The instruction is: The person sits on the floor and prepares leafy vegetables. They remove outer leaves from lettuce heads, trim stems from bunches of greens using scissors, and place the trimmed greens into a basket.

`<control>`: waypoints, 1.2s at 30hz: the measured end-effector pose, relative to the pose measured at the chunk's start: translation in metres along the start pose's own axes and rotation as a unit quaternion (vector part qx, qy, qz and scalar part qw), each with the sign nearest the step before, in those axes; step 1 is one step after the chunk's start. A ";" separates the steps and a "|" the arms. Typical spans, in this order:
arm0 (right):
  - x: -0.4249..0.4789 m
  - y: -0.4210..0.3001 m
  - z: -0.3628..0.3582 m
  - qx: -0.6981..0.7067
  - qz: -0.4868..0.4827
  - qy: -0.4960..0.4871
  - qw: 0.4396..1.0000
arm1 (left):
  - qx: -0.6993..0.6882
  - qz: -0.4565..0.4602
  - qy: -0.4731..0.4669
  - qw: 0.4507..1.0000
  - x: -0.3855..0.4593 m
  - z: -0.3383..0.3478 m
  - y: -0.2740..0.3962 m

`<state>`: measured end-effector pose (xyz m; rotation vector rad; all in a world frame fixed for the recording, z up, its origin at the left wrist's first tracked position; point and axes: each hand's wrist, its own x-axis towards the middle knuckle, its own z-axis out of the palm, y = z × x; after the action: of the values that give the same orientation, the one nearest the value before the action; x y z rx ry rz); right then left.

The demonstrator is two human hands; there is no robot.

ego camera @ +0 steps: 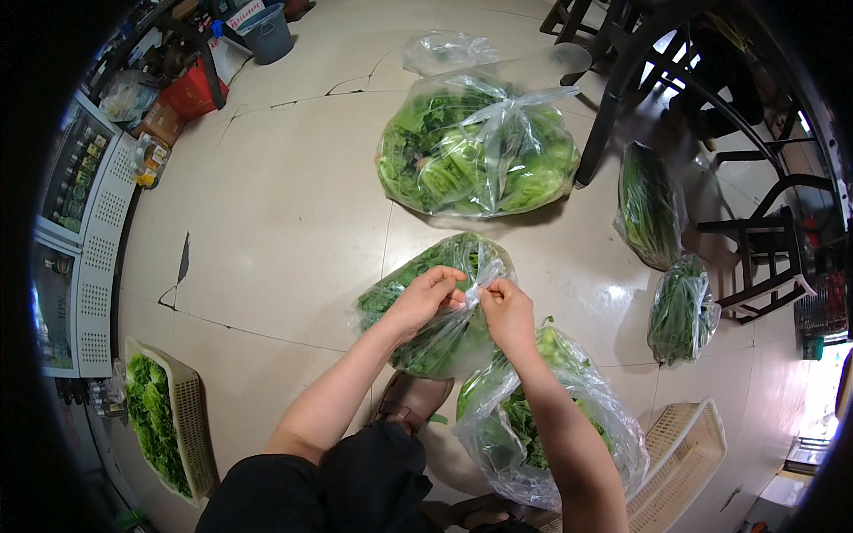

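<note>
In front of me on the tiled floor lies a clear plastic bag of leafy greens (426, 333), its neck gathered and twisted or knotted. My right hand (506, 310) pinches the gathered plastic from the right. My left hand (426, 300) is at the left of the knot, fingers curled; whether plastic is between its fingertips is unclear. Beyond stands a larger tied clear bag of lettuce (466, 160). Partly under my right forearm is an open clear bag with greens (493, 426), near my shoes.
A plastic basket of lettuce (190, 426) stands at the lower left, another plastic basket (693, 453) at the lower right. Two bagged bunches of long greens (646, 206) (683, 313) lie at the right beside dark stools (766, 260). A glass-door fridge (100, 240) is at the left.
</note>
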<state>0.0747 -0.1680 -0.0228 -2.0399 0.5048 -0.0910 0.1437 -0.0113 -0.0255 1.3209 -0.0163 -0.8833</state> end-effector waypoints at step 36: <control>0.001 0.024 -0.017 0.505 0.153 -0.159 0.834 | 0.100 0.142 0.272 0.947 -0.002 -0.015 -0.024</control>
<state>0.0641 -0.1923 -0.0346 -0.8880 0.4275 0.1520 0.1363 0.0021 -0.0492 1.6693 0.1360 -0.2578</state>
